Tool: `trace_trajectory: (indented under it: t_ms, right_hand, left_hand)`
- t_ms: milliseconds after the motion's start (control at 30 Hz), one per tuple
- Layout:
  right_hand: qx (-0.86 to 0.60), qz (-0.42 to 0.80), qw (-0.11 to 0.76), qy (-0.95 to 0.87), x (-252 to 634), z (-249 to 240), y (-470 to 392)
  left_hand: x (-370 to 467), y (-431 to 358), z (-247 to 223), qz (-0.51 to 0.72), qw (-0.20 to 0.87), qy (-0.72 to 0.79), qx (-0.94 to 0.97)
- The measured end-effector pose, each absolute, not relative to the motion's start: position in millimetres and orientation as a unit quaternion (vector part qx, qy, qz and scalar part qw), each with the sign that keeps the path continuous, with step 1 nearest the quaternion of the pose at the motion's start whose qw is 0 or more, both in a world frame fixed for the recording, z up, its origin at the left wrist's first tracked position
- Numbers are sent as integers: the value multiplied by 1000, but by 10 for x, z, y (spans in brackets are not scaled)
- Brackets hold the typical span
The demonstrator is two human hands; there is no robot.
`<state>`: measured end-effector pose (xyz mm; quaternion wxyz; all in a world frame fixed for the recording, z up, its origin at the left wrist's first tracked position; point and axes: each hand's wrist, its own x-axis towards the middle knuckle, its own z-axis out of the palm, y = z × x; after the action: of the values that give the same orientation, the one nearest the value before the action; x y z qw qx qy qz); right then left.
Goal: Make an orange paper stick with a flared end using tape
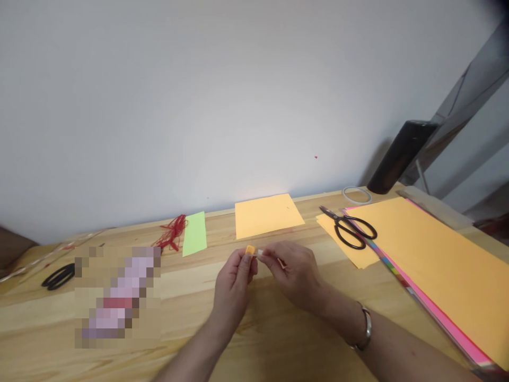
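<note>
My left hand [235, 276] is closed on a small folded orange paper [249, 250], which sticks up between thumb and fingers. Close beside it on the right, my right hand [292, 268] pinches a small whitish piece [260, 253] at its fingertips; what it is made of is too small to tell. The two hands nearly meet above the wooden table. Behind them an orange sheet [268, 215] lies flat near the wall, with a green paper strip [194, 233] to its left.
Black-handled scissors [350, 228] rest on orange paper at the right, beside a large stack of coloured sheets [441, 260]. A white ring [357, 196] and a black cylinder [401, 156] stand behind. Red string [173, 233], a blurred-out item [123, 297] and black handles [59, 276] lie left.
</note>
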<state>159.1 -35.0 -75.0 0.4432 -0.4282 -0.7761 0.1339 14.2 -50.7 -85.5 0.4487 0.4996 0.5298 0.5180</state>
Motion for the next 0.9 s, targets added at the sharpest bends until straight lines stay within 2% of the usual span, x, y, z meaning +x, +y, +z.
trace_trajectory:
  t_ms: [900]
  right_hand:
    - [-476,131,458,-739,1529,-778,-384]
  left_hand:
    - [199,-538,-900,504,432,525,533]
